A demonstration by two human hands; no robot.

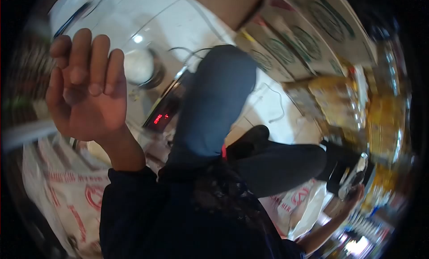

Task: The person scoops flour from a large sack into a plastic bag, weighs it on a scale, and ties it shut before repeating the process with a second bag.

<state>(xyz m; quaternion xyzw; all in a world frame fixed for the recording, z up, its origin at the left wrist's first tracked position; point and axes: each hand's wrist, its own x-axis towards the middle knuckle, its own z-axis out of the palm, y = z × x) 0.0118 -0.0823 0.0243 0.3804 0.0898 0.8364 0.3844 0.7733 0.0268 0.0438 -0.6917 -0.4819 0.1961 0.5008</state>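
My left hand (89,91) is raised at the left, palm towards me, with loosely bent fingers and nothing in it. Beyond it on the floor stands a round container (139,67) with a white top or contents. Beside my raised knee lies a dark device with a lit red digital display (161,119). Far to the lower right, my right hand (355,195) is closed at a shiny, clear piece of plastic (356,171), apparently a bag. Its fingers are small and blurred there.
White sacks with red print (73,201) lie at the lower left, and another printed sack (292,201) lies under my folded leg. Cardboard boxes with green round prints (290,46) stand upper right. Packs of yellow-filled bottles (337,100) line the right. Cables (279,104) cross the white floor.
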